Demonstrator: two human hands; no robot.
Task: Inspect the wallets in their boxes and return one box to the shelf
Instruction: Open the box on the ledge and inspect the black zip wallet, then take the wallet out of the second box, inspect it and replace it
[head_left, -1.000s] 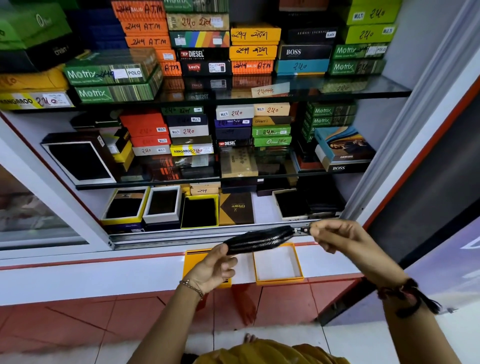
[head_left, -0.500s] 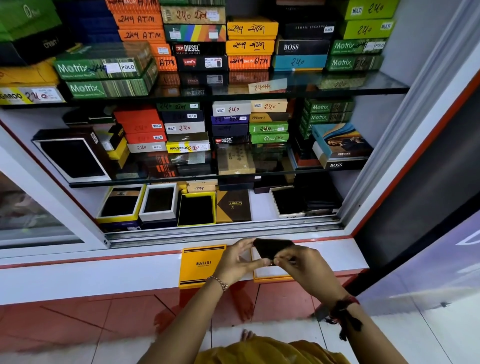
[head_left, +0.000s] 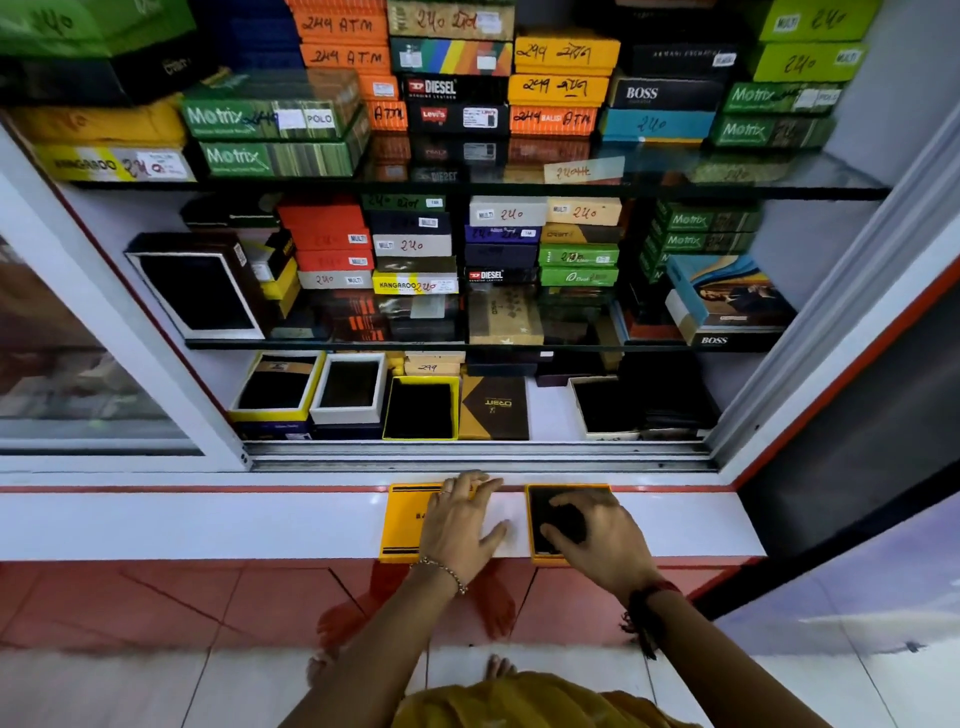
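On the white ledge (head_left: 208, 525) in front of the cabinet lies a yellow box lid (head_left: 402, 525), printed side up. Beside it to the right stands its yellow box base (head_left: 529, 525) with a black wallet (head_left: 543, 512) lying inside. My left hand (head_left: 457, 525) rests flat on the lid's right part, fingers spread. My right hand (head_left: 602, 540) is on top of the wallet, fingers curled over it inside the base. The hand hides most of the wallet.
Behind a metal sliding-door track (head_left: 478, 452), glass shelves (head_left: 519, 184) hold stacks of labelled wallet boxes. Several open boxes (head_left: 421, 408) with dark wallets sit on the bottom shelf. A slid-aside glass door (head_left: 78, 364) is at left, red tiles below the ledge.
The wallet was held stretched between both hands, then folded above the ledge, and now lies in the yellow base. My left hand has moved onto the lid.
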